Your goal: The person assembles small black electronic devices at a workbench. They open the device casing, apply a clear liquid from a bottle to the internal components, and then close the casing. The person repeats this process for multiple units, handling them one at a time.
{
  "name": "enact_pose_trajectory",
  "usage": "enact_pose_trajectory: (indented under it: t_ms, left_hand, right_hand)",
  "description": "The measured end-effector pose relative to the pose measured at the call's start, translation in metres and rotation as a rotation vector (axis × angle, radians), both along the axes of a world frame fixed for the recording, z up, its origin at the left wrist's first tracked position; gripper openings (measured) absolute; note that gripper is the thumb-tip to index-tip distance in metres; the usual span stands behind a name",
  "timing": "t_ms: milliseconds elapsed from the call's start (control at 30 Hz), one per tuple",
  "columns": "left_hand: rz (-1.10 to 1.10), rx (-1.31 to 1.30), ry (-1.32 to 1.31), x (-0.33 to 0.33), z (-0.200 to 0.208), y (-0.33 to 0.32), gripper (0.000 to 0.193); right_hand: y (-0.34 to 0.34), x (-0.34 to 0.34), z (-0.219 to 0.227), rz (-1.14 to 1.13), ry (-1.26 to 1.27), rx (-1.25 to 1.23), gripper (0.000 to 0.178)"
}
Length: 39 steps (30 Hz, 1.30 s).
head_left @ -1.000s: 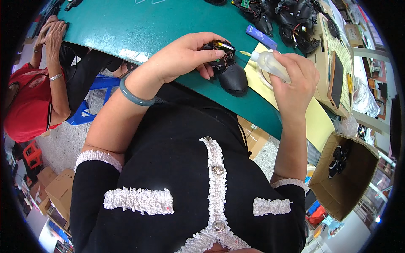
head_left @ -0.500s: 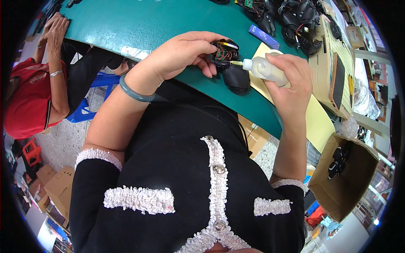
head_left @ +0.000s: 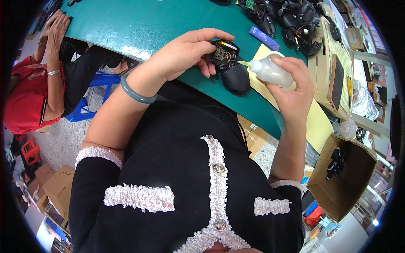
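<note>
My left hand [head_left: 188, 52] steadies an opened black device [head_left: 225, 52] at the table's near edge, thumb on its side and the index finger stretched out above it. A green circuit board, red wires and a yellow-edged part show inside. Its rounded black lower half [head_left: 235, 79] points toward me. In my right hand [head_left: 294, 86] is a translucent squeeze bottle [head_left: 272, 72], tilted on its side with a white cap. The bottle's thin yellowish nozzle points left, its tip close to the lower edge of the opened part; whether it touches I cannot tell.
Several similar black devices [head_left: 297, 21] are heaped at the far right, near a blue-purple box [head_left: 264, 38]. A yellow sheet [head_left: 317, 124] lies under my right arm, beside a beige case [head_left: 331, 71]. An open cardboard box [head_left: 344, 177] stands at right. Another person's hands [head_left: 55, 30] rest at the table's left.
The bottle and my right hand have shifted slightly right, drawing the nozzle back a little. My left index finger has lifted and straightened over the device.
</note>
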<state>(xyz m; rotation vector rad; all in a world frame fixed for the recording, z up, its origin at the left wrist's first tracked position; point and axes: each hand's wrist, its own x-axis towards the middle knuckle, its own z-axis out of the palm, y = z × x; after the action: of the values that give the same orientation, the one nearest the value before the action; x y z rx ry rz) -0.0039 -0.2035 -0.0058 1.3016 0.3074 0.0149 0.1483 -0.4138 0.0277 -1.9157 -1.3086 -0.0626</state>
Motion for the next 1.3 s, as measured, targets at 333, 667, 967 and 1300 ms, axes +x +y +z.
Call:
enact_pose_trajectory:
  t_ms: [333,667,967,1300]
  left_hand:
    - [0.07,0.463,0.016,-0.001,0.016,-0.008,0.039]
    - [0.163,1.414,-0.295,-0.01,0.024,-0.012,0.034]
    - [-0.151,0.203,0.19,-0.013,0.019,0.009,0.032]
    - [-0.111,-0.246,0.044,-0.013,-0.007,-0.017,0.032]
  right_hand:
    - [-0.027,-0.064,-0.023,0.197,1.353,0.179,0.048]
    - [-0.004,-0.057,-0.039,0.306,1.442,0.508,0.057]
    - [0.038,-0.022,-0.006,0.428,1.212,0.435,0.051]
    - [0.002,-0.02,0.029,0.133,0.225,0.063,0.044]
